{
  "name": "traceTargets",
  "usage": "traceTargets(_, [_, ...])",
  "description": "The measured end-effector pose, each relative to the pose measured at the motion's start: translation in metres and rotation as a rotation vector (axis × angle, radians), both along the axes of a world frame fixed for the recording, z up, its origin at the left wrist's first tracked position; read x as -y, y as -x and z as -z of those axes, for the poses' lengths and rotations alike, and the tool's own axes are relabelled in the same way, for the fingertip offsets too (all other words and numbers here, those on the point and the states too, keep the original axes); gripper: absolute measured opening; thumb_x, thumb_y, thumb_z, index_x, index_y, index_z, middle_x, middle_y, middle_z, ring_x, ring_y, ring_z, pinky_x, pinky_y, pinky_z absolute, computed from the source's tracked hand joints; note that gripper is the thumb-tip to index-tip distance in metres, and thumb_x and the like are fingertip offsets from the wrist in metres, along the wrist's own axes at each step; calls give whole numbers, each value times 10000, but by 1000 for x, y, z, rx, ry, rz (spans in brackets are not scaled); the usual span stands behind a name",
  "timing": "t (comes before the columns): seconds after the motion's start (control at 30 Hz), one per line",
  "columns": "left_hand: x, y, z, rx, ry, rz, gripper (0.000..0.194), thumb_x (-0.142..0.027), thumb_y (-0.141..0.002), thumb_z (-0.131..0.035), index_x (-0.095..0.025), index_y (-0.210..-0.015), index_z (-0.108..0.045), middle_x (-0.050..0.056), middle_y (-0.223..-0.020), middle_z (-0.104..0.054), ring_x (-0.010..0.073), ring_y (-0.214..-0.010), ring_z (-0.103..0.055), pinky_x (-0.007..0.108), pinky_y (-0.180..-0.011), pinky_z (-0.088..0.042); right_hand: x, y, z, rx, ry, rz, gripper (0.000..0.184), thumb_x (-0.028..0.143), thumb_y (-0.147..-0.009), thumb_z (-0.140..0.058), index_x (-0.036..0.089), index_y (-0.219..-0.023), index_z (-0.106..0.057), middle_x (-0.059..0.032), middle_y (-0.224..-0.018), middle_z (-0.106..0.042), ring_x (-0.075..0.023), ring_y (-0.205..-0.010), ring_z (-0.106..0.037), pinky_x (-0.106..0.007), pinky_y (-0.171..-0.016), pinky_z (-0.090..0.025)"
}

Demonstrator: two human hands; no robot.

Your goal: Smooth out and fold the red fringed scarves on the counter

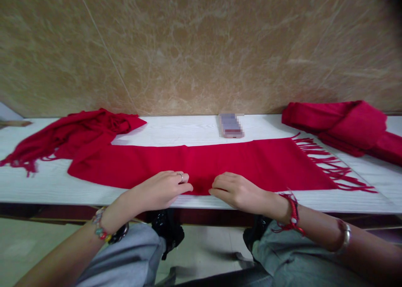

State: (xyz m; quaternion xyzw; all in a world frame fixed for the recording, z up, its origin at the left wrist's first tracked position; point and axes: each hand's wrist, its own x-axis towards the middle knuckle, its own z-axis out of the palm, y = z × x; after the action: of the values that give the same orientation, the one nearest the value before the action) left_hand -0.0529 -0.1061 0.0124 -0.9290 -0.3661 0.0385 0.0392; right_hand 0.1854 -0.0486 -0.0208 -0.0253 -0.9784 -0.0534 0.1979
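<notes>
A red fringed scarf [226,163] lies lengthwise along the white tabletop, smooth in its middle. Its fringe is spread out at the right end, while the left part bends back into a rumpled heap [84,130]. My left hand [168,189] is closed at the near edge of the scarf, fingers curled, with a ring on one finger. A short gap to the right, my right hand [237,190] pinches the same edge, its knuckles up. The fingertips of both hands are partly hidden against the cloth.
More folded red cloth [339,125] is piled at the back right. A phone [231,125], partly pixelated, lies near the wall behind the scarf. The brown marbled wall [188,48] rises at the table's [176,130] far edge. A brown object [15,123] rests at far left.
</notes>
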Motion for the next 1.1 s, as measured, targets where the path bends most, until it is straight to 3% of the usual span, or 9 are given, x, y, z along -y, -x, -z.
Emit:
traceTargets(0.2, [-1,-6,-8,114,178,-13,267,-280,-858,-463,-224,-1105,-547,32,-1059,-559,154,-959,-521,263,-853,-397,-1,1,1,-62,55,-30,235,140,-892,-386,76,-952,-604,-110,-955,-632,-183,-927,-547,-302,-838,-443])
traceTargets(0.3, [-3,-9,-7,91,127,-53,279,-306,-895,-397,-237,-1123,-543,30,-1101,-553,159,-970,-527,284,-861,-398,-1,1,3,-58,48,-31,238,139,-891,-387,74,-975,-601,-108,-953,-635,-189,-921,-551,-310,-825,-452])
traceTargets(0.47, [3,-20,-5,-84,-32,-306,327,-340,-911,-345,-173,-1065,-580,93,-1030,-590,218,-906,-572,341,-754,-447,1,1,4,-1,21,-4,221,133,-883,-405,91,-993,-591,-103,-900,-624,-184,-822,-550,-322,-731,-463])
traceTargets(0.67, [-1,-32,-3,-20,14,-219,296,-269,-920,-324,-206,-1095,-554,60,-1043,-565,174,-939,-539,301,-814,-427,2,1,3,-1,3,-3,211,125,-874,-416,84,-980,-594,-90,-872,-621,-185,-792,-532,-309,-714,-454])
traceTargets(0.87, [-16,-13,4,-135,-94,-688,385,-365,-903,-337,-176,-1192,-506,157,-1139,-528,271,-971,-533,393,-748,-461,1,0,4,0,29,-7,224,131,-883,-402,92,-998,-590,-86,-891,-622,-177,-809,-530,-302,-743,-449])
traceTargets(0.93, [-13,-15,4,-172,-95,-761,414,-365,-889,-368,-167,-1239,-465,181,-1161,-512,300,-971,-535,415,-731,-466,2,0,5,-5,28,-3,225,133,-884,-400,95,-1002,-588,-87,-892,-621,-177,-813,-531,-305,-747,-449])
traceTargets(0.97, [-10,-19,4,-162,-84,-726,416,-342,-886,-377,-176,-1262,-441,176,-1178,-503,300,-994,-526,418,-753,-462,2,0,6,-11,25,-1,224,135,-885,-400,97,-1002,-587,-88,-890,-620,-178,-818,-532,-308,-749,-448])
traceTargets(1.1, [-7,-33,3,2,53,-378,380,-246,-890,-336,-263,-1256,-438,71,-1260,-457,222,-1127,-440,369,-912,-393,1,1,7,-37,4,-2,210,131,-880,-412,92,-987,-588,-92,-877,-622,-179,-821,-535,-312,-747,-448])
